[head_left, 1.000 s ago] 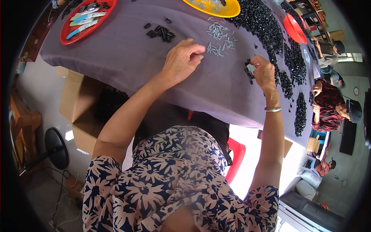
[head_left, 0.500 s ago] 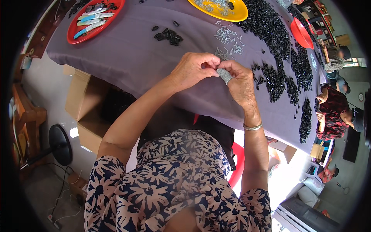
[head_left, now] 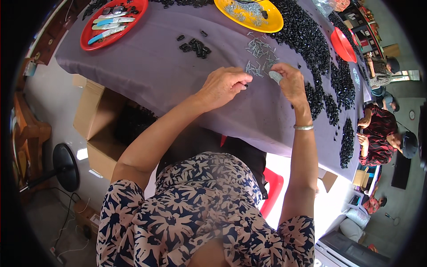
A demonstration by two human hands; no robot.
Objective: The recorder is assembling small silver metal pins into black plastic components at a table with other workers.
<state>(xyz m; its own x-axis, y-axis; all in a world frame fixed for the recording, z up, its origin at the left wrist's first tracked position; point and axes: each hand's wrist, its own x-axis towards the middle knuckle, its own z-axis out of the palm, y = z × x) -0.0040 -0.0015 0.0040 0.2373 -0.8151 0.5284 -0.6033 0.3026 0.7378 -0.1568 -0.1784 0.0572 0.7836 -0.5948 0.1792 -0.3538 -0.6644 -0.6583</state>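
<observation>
My left hand (head_left: 224,88) is closed in a pinch above the purple cloth, and a small black plastic piece (head_left: 246,85) shows at its fingertips. To its right, my right hand (head_left: 291,84) has its thumb and forefinger drawn together; anything between them is too small to make out. A grey cover (head_left: 275,77) sits on the right thumb. Just beyond both hands lie small clear pins (head_left: 254,69), scattered in loose clusters. A little heap of black pieces (head_left: 195,48) rests farther off to the left.
A red tray (head_left: 98,43) with several blue-and-white handled tools stands at far left. A yellow plate (head_left: 271,27) holds more pins. Black pieces (head_left: 318,95) spread along the right, near a red bowl (head_left: 342,46). An open cardboard box (head_left: 100,147) is below the table edge. People sit at right.
My hands have come apart. The right one moved right, beside the pins, while the left stayed near its place with a black piece now showing at its fingertips.
</observation>
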